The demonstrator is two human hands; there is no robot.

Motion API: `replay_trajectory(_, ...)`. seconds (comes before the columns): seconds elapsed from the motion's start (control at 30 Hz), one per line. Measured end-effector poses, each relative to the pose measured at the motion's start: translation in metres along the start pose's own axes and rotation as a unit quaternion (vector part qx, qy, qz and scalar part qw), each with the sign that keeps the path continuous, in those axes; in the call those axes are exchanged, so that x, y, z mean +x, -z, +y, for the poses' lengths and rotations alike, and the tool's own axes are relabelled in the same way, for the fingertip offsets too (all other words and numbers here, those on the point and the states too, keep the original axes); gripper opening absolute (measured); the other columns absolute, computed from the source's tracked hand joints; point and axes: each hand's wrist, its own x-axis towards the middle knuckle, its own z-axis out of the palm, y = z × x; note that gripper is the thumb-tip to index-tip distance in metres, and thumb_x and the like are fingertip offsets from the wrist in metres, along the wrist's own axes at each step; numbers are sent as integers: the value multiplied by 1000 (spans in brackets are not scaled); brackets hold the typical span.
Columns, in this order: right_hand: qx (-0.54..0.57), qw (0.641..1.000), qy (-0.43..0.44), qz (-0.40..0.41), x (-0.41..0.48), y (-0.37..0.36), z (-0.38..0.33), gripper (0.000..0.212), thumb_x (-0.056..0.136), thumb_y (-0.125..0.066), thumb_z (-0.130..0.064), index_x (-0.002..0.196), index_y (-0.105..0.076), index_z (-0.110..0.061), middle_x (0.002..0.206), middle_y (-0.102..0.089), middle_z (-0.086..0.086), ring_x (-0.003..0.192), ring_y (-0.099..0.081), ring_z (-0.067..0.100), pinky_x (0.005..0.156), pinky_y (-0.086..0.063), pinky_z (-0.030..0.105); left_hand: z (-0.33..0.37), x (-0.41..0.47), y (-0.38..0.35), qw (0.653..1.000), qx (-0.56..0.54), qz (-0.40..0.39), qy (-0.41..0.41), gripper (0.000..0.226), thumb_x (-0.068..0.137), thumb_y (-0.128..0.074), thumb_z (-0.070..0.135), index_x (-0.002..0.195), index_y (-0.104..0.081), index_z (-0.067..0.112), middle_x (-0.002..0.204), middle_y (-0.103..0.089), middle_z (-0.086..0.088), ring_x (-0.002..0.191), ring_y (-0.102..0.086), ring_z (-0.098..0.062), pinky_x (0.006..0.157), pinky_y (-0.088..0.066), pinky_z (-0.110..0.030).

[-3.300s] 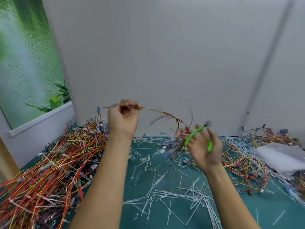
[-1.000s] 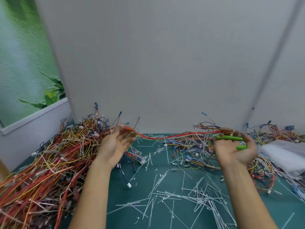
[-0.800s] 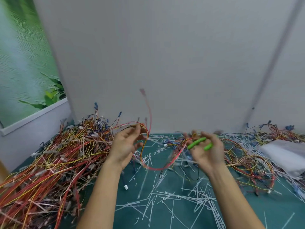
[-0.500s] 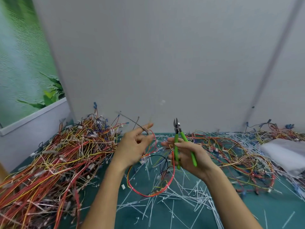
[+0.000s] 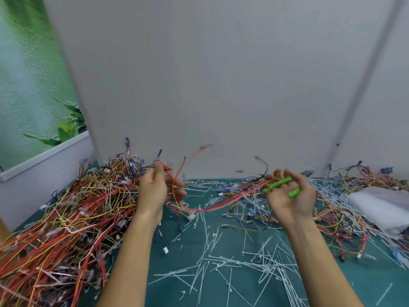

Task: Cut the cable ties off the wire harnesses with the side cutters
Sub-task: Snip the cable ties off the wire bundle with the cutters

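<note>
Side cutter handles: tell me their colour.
Bright green, on the side cutters in the right hand; head view.

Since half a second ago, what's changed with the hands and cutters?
The hands pulled apart: left hand toward the pile, right hand rightward. The harness, a hanging loop before, now stretches between them in a shallow sag. The cutters tipped from upright to sideways. Unchanged: left hand grips the harness, right hand holds the cutters; pile and cut ties lie as before.

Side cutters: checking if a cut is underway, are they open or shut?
Likely open: the side cutters show green handles apart in the right hand; blades hidden.
</note>
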Motion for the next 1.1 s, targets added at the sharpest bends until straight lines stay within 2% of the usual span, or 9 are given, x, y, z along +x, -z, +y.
replay_trajectory(0.17, 35, 997, 25, 57, 7, 15, -15, 3, 92, -57, -16, 94, -56, -14, 100, -61, 5, 105, -65, 30, 92, -48, 33, 11, 5, 13, 977, -185, -83, 58, 29, 110, -38, 21, 114, -60, 3, 84, -62, -11, 71, -69, -24, 70, -63, -37)
replay_trajectory(0.3, -235, 963, -96, 93, 7, 18, -19, 14, 98, -62, -22, 100, -55, -10, 115, -59, 14, 98, -72, 38, 86, -59, 51, 16, 2, 18, 966, -212, -144, 44, 31, 95, -53, 6, 123, -64, -2, 103, -71, -16, 99, -72, -23, 89, -60, -33)
replay_trajectory(0.47, -652, 715, -251, 27, -16, 4, -29, 30, 96, -68, -39, 118, -59, -20, 128, -50, 6, 83, -78, 36, 60, -57, 33, 11, 4, 15, 980, -170, -105, -12, 39, 81, -66, 2, 120, -66, 0, 115, -73, -21, 109, -72, -23, 90, -59, -25)
replay_trajectory(0.57, -834, 528, -155, 43, -26, -12, -35, 42, 92, -66, -49, 120, -58, -18, 126, -51, 15, 103, -70, 38, 82, -60, 42, 7, 6, 13, 985, -143, -89, -34, 37, 80, -69, 4, 117, -69, 3, 112, -74, -21, 106, -73, -26, 86, -60, -26)
replay_trajectory(0.63, -876, 468, -60, 98, -32, -20, -35, 54, 91, -64, -49, 134, -53, -18, 134, -36, 17, 109, -61, 43, 100, -53, 50, 5, 6, 13, 990, -108, -75, -56, 34, 78, -73, 8, 112, -72, 7, 106, -76, -19, 101, -75, -29, 86, -62, -32)
replay_trajectory(0.77, -848, 497, 164, 78, -51, -41, -24, 63, 88, -70, -39, 146, -50, -29, 121, -38, 5, 104, -60, 35, 98, -51, 47, 4, 3, 7, 992, -56, -51, -100, 22, 72, -82, 11, 93, -80, 13, 96, -78, -15, 90, -76, -27, 78, -61, -27)
replay_trajectory(0.93, -825, 525, 186, -97, -55, -52, 8, 64, 88, -73, -33, 148, -52, -37, 108, -58, -5, 101, -56, 16, 90, -51, 37, 2, -3, -8, 988, -44, -33, -143, 14, 79, -78, 12, 93, -77, 9, 86, -78, -14, 81, -77, -24, 73, -61, -26)
replay_trajectory(1.03, -757, 625, 114, -151, -58, -53, 24, 57, 84, -79, -35, 138, -60, -41, 103, -64, -15, 92, -60, 2, 77, -50, 15, 1, -6, -12, 986, -51, -39, -154, 13, 84, -75, 15, 94, -76, 8, 86, -78, -15, 81, -77, -26, 71, -62, -27)
replay_trajectory(1.1, -677, 714, 33, -173, -58, -55, 32, 52, 79, -82, -39, 129, -68, -36, 93, -71, -13, 82, -65, 4, 77, -54, 24, 1, -8, -14, 985, -57, -38, -158, 10, 84, -74, 17, 93, -77, 12, 86, -78, -15, 81, -77, -26, 72, -62, -30)
